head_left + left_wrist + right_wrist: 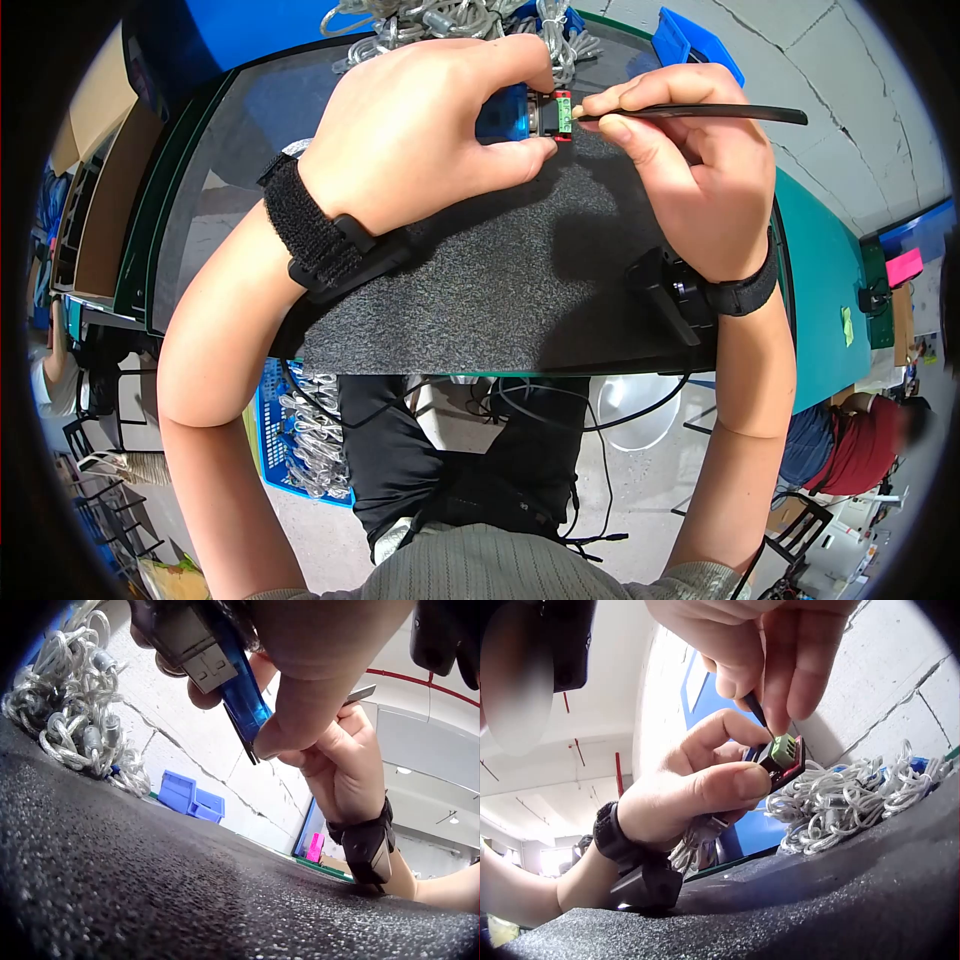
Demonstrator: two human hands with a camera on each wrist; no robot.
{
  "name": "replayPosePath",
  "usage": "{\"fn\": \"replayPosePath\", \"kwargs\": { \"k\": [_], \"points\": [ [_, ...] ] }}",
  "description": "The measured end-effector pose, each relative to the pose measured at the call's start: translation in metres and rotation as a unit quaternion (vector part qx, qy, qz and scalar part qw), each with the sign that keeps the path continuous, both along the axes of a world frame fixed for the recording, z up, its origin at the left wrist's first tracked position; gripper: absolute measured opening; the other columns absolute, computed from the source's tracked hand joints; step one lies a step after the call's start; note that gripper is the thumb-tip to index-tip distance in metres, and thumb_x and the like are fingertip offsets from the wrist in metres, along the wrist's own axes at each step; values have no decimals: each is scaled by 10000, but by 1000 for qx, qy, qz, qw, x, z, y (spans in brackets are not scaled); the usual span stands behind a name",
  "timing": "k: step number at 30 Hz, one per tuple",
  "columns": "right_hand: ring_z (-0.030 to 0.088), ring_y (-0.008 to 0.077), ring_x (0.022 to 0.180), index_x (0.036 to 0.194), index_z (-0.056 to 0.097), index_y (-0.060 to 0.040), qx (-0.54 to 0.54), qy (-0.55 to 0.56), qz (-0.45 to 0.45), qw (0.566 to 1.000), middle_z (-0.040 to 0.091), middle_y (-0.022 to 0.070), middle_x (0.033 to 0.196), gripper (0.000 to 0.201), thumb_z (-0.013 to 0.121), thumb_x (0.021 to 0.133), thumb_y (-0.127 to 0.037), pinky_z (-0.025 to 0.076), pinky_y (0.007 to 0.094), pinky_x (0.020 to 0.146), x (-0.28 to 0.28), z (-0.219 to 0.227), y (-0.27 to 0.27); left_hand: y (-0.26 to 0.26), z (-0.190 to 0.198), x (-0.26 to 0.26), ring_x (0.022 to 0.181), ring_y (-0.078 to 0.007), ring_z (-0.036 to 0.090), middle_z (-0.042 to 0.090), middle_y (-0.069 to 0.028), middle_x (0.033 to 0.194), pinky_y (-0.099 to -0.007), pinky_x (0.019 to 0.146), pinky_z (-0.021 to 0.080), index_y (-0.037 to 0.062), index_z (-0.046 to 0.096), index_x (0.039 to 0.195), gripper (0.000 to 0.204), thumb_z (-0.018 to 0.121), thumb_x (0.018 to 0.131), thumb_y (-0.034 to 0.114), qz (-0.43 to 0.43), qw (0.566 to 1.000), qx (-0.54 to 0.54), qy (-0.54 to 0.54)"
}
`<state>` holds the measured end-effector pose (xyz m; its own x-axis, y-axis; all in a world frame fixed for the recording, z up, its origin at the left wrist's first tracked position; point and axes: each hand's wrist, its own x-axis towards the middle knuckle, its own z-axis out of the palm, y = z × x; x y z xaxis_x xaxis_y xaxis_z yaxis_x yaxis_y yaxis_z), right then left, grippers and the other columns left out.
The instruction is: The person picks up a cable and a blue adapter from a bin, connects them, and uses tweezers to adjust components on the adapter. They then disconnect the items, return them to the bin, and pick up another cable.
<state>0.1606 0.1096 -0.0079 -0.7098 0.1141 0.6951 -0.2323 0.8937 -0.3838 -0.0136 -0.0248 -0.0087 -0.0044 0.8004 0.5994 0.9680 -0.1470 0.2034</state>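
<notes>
At twelve o'clock above the grey mat (480, 290), the left hand (420, 130) pinches a blue adapter (503, 112) between curled fingers, green terminal (563, 110) turned toward three o'clock to meet the tool; the right hand (680, 170) grips a thin screwdriver (700, 113), fingers tight, tip at the terminal; cables (450, 20) lie behind on the counter.

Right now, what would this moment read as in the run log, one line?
left hand: grips blue adapter | right hand: pinches screwdriver, tip at green terminal | above black mat | cable pile behind
</notes>
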Motion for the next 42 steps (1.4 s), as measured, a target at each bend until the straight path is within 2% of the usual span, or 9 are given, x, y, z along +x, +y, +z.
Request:
{"fn": "replayPosePath", "kwargs": {
  "k": [6, 24, 42],
  "points": [
    [664, 248, 922, 1014, 479, 36, -50, 12, 17, 999, 623, 165, 965, 213, 573, 849, 132, 558, 337, 845, 3, 1, 0, -1, 2, 0, 785, -243, 624, 650, -63, 862, -322, 681, 483, 95, 625, 988, 337, 746, 718, 257, 18, 1000, -9, -20],
    [664, 268, 927, 1018, 466, 30, -10, 51, 20, 998, 623, 182, 964, 232, 568, 844, 144, 557, 352, 853, 1, 3, 3, 0, 3, 1, 773, -243, 619, 646, -65, 860, -316, 669, 479, 85, 616, 984, 343, 750, 708, 238, -5, 1000, -5, -9],
    [664, 268, 927, 1006, 470, 29, 1, 37, 18, 999, 624, 180, 962, 232, 570, 837, 152, 560, 340, 837, 1, 1, 5, 0, 3, 4, 770, -263, 622, 647, -73, 857, -325, 662, 482, 85, 616, 965, 331, 749, 702, 235, -18, 1000, 5, -12]
  ]
}}
